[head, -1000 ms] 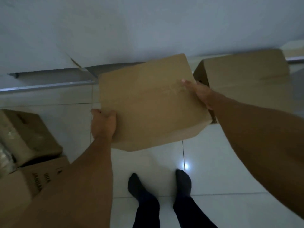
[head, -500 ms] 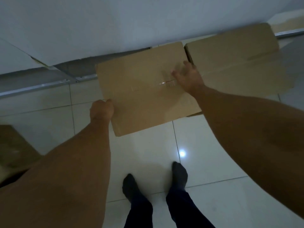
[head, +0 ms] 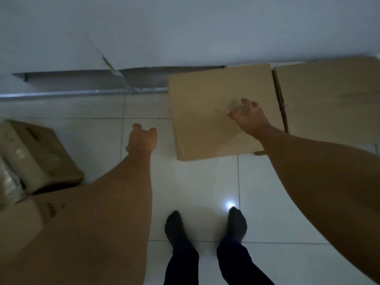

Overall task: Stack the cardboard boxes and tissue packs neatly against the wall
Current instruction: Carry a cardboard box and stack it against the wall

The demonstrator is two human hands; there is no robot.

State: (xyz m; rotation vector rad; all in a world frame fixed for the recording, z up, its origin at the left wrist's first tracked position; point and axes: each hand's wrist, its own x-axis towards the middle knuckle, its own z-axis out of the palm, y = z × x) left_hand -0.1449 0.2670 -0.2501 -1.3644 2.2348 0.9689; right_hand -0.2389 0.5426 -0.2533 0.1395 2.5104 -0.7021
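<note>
cardboard box (head: 218, 112) sits by the wall, touching the second box (head: 329, 99). Right hand (head: 249, 117) spread above it, left hand (head: 141, 139) loosely curled, empty. Next I'd grab the left pile's small box (head: 43, 155)

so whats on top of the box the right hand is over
Only the right hand is over the cardboard box; nothing is stacked on it. The hand hides part of the top; contact is unclear.

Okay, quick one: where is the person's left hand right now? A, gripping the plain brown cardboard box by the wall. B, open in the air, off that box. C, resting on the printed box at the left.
B: the left hand hangs open over the white tiled floor, clear of the plain brown cardboard box.
</note>
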